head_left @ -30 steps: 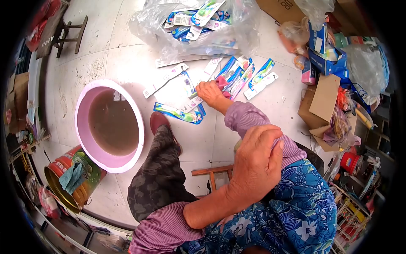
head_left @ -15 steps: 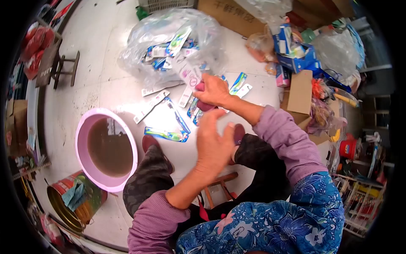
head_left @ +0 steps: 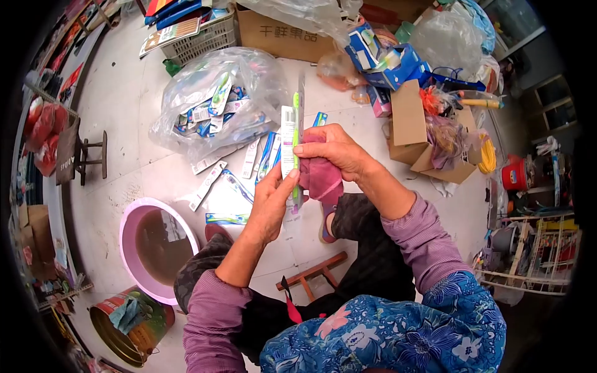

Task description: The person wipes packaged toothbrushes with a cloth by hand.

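- Pack [head_left: 288,140]: slim, straight, white printed card, clear plastic shell
- Cloth [head_left: 320,176]: maroon, rumpled, soft folds
- Bag [head_left: 177,118]: crinkled clear plastic, rounded
- Left hand [head_left: 266,204]: closed on pack's lower part
- Right hand [head_left: 341,153]: gripping pack and cloth; pack edge-on between hands

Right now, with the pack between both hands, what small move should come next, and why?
Probably wipe the toothbrush pack with the maroon cloth: the right hand holds the cloth close against it, while the left hand grips the pack lower down and could steady it.
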Motion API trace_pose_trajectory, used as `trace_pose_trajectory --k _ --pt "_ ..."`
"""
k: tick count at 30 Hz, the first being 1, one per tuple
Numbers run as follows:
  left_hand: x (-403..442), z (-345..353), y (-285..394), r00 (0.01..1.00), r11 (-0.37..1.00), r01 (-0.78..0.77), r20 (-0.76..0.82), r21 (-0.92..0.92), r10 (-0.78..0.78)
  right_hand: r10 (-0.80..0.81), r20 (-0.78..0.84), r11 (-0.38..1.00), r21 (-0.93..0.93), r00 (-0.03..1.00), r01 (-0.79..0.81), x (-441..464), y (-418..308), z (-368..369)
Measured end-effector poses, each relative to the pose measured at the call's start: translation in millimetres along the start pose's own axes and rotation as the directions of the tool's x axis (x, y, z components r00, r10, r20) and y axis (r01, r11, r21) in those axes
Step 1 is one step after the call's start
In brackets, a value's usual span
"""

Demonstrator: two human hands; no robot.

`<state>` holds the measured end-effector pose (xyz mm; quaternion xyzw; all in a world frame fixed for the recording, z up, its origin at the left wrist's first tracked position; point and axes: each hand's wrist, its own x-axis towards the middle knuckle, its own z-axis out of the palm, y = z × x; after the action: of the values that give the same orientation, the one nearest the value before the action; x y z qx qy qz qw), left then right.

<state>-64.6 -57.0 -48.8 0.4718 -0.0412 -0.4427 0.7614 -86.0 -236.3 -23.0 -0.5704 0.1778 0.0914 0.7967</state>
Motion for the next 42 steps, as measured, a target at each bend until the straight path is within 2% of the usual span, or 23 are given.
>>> trace_pose_trajectory --k 1,2,4,7,8,10,14,16,17,20,22,23,25,27,28,30,33,36,39,42 --pt "0.5 -1.2 -2.0 1.0 1.0 0.011 -0.003 0.012 -0.011 0.033 -0.003 0.996 -0.081 0.999 -0.033 2.3 2.1 -2.6" --pt "2.6 -3.6 -4.8 1.0 1.0 -0.019 -0.022 0.012 0.019 0.034 -0.002 0.997 -0.066 0.999 -0.034 2.1 3.4 -3.9" --pt "7.2 -8.1 -6.0 0.998 0.998 -0.054 -0.039 0.015 0.055 -0.038 -0.019 0.991 -0.13 0.999 0.035 1.8 -3.1 -3.8" --pt "13.2 -13.4 -2.3 0.988 0.995 -0.018 -0.151 -0.101 0.002 -0.059 -0.061 0.991 -0.126 0.996 0.051 -2.6 -15.7 -9.3" --pt "15.1 -18.7 0.8 0.992 0.983 0.002 -0.124 -0.182 -0.025 -0.067 -0.073 0.99 -0.127 0.995 0.058 -3.4 -18.6 -10.7" --pt "20.6 -21.1 5.4 0.971 0.982 -0.077 -0.235 -0.175 0.035 -0.111 -0.113 0.984 -0.15 0.987 0.093 -3.7 -14.0 -10.4" --pt "25.2 -20.0 7.6 0.958 0.966 -0.151 -0.271 -0.208 0.092 -0.033 -0.001 0.926 -0.377 0.999 0.03 -15.3 -5.1 -1.6" --pt "24.7 -19.3 1.2 0.969 0.976 -0.142 -0.226 -0.167 0.102 -0.084 0.031 0.918 -0.386 0.996 0.09 -12.5 14.1 4.4" --pt "24.0 -12.8 -2.6 0.973 0.976 -0.134 -0.208 -0.171 0.097 -0.114 0.01 0.937 -0.331 0.993 0.111 -11.3 21.5 9.4" --pt "18.8 -8.3 -8.1 0.988 0.975 -0.107 -0.132 -0.194 0.082 -0.042 -0.044 0.941 -0.337 0.998 0.024 -7.6 29.8 7.9" --pt "16.8 -7.0 -11.2 0.985 0.983 -0.151 -0.102 -0.107 0.14 -0.068 -0.026 0.933 -0.356 0.997 0.054 -6.9 29.8 8.3" --pt "14.7 -7.8 -9.6 0.994 0.978 -0.081 -0.085 -0.192 0.065 -0.055 -0.046 0.91 -0.414 0.997 0.031 -9.3 27.2 8.3" --pt "15.1 -11.2 -12.7 0.997 0.983 -0.057 -0.053 -0.173 0.048 -0.041 -0.066 0.884 -0.467 0.997 0.006 -12.0 23.9 6.8" --pt "14.6 -13.7 -12.7 0.999 0.987 -0.032 -0.021 -0.156 0.029 -0.039 0.008 0.841 -0.54 0.999 0.037 -13.4 23.7 2.4" --pt "14.1 -14.2 -10.4 1.0 0.989 -0.016 -0.017 -0.148 0.014 -0.038 0.007 0.842 -0.538 0.999 0.036 -11.7 29.1 0.6" --pt "13.5 -13.5 -7.2 1.0 0.99 -0.002 -0.015 -0.141 0.0 -0.147 0.089 0.855 -0.489 0.985 0.172 -6.5 40.6 -2.5" --pt "10.3 -13.3 -6.6 0.999 0.988 0.022 -0.035 -0.156 -0.027 -0.108 0.041 0.919 -0.376 0.993 0.115 -9.2 41.4 0.6" --pt "8.5 -12.3 -8.3 0.999 0.991 -0.006 -0.033 -0.134 0.002 -0.046 0.037 0.942 -0.331 0.998 0.056 -9.8 35.4 3.0" --pt "8.6 -12.5 -8.3 0.996 0.979 0.007 -0.082 -0.206 -0.024 0.017 0.033 0.951 -0.309 0.999 -0.006 -10.5 33.6 3.5" --pt "9.0 -18.1 -6.9 0.987 0.982 0.007 -0.156 -0.187 -0.037 -0.051 0.05 0.922 -0.38 0.997 0.066 -7.8 26.2 -6.6"
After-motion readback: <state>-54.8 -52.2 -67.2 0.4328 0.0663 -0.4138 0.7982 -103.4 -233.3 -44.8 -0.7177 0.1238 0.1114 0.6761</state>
